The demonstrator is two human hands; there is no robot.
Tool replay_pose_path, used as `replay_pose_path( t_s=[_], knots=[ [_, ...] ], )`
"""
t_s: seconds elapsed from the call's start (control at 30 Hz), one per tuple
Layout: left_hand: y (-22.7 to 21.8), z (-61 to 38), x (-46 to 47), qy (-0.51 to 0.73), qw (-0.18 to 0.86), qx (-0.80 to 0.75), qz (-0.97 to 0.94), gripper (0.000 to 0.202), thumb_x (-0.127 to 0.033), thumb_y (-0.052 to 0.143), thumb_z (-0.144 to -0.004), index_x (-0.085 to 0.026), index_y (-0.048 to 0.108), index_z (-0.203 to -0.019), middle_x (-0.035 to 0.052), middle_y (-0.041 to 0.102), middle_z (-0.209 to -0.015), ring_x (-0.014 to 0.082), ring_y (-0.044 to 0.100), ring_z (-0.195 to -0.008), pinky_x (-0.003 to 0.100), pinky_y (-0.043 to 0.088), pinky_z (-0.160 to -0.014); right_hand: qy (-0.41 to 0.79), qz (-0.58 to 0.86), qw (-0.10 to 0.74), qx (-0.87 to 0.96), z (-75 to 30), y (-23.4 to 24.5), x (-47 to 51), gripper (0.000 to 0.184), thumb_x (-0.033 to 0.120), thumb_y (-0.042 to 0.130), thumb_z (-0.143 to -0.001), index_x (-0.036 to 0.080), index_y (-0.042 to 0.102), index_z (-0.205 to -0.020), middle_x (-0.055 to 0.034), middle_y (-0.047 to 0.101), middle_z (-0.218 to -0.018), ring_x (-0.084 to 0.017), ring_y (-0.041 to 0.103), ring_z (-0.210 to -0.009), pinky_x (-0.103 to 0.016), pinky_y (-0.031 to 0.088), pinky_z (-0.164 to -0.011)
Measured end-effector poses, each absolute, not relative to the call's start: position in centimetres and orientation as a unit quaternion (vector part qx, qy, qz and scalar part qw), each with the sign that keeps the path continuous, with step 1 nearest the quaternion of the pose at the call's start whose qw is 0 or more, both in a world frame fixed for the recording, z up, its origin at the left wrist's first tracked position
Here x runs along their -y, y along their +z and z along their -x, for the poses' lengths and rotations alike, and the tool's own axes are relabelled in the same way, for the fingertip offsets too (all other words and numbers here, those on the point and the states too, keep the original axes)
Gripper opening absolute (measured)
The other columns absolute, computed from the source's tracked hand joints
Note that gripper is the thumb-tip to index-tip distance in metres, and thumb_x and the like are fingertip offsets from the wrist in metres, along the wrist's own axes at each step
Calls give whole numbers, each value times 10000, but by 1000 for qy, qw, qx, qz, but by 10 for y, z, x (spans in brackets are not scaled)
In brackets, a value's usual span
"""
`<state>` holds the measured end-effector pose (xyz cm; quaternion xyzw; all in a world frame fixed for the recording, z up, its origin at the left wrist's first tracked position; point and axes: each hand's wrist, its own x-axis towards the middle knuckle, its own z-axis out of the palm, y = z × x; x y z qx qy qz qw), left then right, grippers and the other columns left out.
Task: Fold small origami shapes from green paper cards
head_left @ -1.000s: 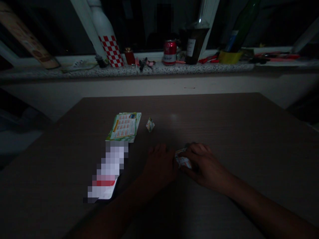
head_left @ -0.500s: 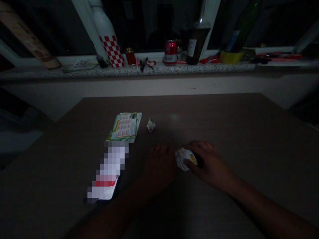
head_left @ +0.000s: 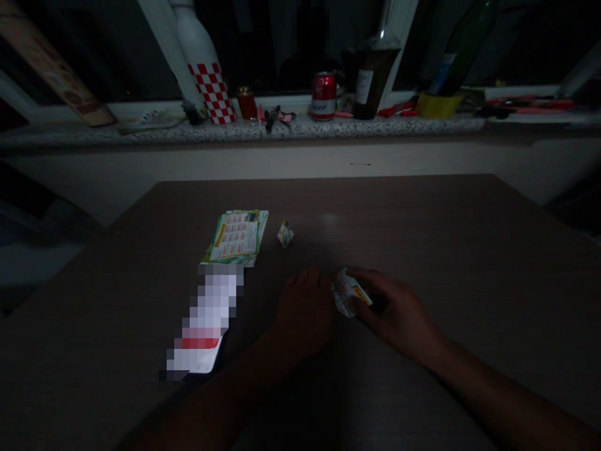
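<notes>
A partly folded piece of printed paper [head_left: 346,293] stands between my two hands, its right part tilted up off the table. My right hand [head_left: 392,304] pinches its right edge between thumb and fingers. Against the paper's left side rests my left hand [head_left: 305,307], back upward and in deep shadow; its thumb is hidden, so its hold on the paper is unclear. Beyond them sits a small folded paper piece [head_left: 285,234]. To its left lies a stack of printed paper sheets [head_left: 237,238].
A phone [head_left: 204,360] with a lit, blurred screen lies left of my left arm on the brown table [head_left: 399,219]. Along the granite sill [head_left: 164,134] stand a checkered bottle [head_left: 213,88], a red can [head_left: 323,97], a dark cup [head_left: 369,88] and a green bottle [head_left: 462,56].
My right hand has closed further and lifted its side of the paper, which was flatter before. My left hand stays nearly in place. The view has shifted slightly.
</notes>
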<state>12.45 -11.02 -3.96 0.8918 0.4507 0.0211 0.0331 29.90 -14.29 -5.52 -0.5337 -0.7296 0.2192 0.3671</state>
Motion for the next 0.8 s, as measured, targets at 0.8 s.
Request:
replay_pose_path(
  t_s=[0.8],
  knots=[
    [-44,-127,112,23,10,-460,-887,192,-209,415,-875,-124,575,-939,138,567,-963,292,518,-918,425,400,-791,89,524,274,801,-310,-56,137,310,185,620,-786,229,652,-1091,-120,520,-1303,-314,473,-1201,-519,407,-973]
  ],
)
